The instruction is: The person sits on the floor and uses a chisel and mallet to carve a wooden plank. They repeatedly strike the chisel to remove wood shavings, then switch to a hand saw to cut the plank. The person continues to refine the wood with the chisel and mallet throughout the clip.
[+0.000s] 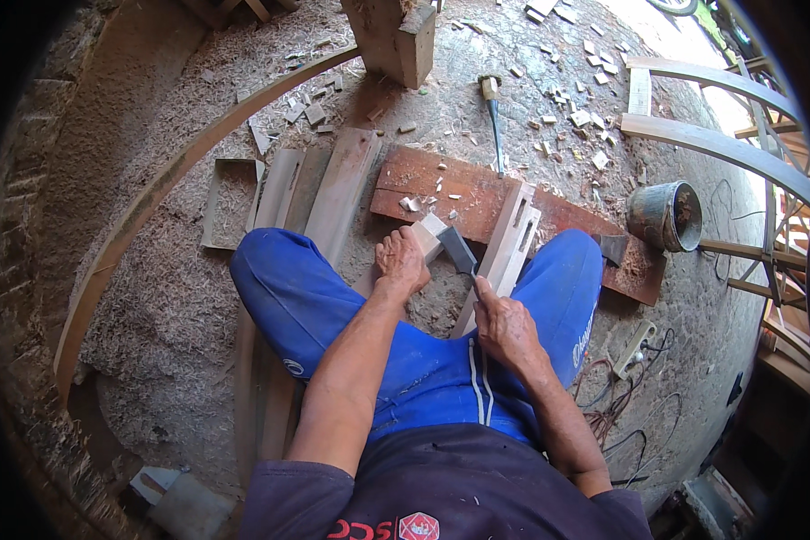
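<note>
We press a small pale wooden block onto the floor between our knees, our left hand clamped over its near end. Our right hand is clenched on the handle of a dark-bladed hatchet, its blade touching the block. Beyond lie a reddish plank and a slotted timber. Farther right stands a round metal bucket; its contents are unclear.
</note>
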The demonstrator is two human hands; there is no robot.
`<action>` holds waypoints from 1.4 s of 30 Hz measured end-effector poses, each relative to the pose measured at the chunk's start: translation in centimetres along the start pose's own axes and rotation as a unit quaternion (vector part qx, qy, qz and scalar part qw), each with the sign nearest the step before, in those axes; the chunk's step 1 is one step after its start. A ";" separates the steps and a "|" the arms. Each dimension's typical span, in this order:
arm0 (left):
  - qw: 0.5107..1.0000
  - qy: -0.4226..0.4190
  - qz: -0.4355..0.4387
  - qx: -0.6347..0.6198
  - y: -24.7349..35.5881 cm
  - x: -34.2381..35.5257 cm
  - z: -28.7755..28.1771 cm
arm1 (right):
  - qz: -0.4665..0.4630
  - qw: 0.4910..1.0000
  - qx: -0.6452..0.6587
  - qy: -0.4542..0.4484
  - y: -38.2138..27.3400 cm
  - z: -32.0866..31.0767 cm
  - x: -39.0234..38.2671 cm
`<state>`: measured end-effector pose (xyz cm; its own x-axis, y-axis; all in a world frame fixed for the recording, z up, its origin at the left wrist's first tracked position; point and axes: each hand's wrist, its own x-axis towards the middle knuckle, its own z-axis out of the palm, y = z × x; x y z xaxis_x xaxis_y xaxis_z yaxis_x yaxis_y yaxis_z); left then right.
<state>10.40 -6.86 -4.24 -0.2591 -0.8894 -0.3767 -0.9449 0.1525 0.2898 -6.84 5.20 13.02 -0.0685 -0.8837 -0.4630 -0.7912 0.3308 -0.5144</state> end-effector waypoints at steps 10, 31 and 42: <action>1.000 -0.016 -0.002 -0.007 0.0 -0.4 -1.0 | 0.015 1.000 -0.014 -0.024 -1.1 -1.1 1.0; 1.000 0.007 0.020 -0.020 -0.1 -0.3 0.2 | 0.048 0.999 0.008 -0.019 -1.2 0.0 0.0; 1.000 0.000 0.015 -0.011 0.4 -0.2 -0.5 | -0.017 0.999 0.019 0.019 1.2 0.6 1.8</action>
<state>10.21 -6.84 -3.58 -0.2864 -0.8846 -0.3681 -0.9324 0.1690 0.3194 -7.56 4.21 11.08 -0.0655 -0.9059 -0.4183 -0.7692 0.3129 -0.5572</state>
